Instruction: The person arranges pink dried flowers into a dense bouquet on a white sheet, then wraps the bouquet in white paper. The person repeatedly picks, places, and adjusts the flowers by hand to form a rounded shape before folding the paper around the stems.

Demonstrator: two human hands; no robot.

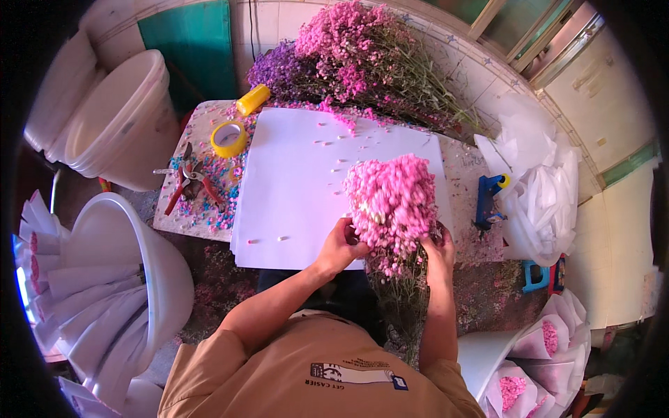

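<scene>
Flowers (392, 202), seemingly being bunched, stand over the near right of the white paper (300, 181) between left hand (341, 246), thumb and fingers apart, and right hand (440, 255), grip too hidden to tell; next likely calls for evening stems (399, 270).

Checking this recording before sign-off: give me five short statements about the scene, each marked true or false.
1. The left hand and right hand are both at a bunch of fluffy pink flowers. True.
2. The yellow ring-shaped tape roll lies on the white rectangular sheets. False: the tape roll lies left of the sheets.
3. A blue tape dispenser is right of the sheets. True.
4. The small purple flowers lie right of the large pink flower heap. False: the purple flowers lie left of the pink heap.
5. A white plastic tub on the left holds white-wrapped bundles. True.
</scene>
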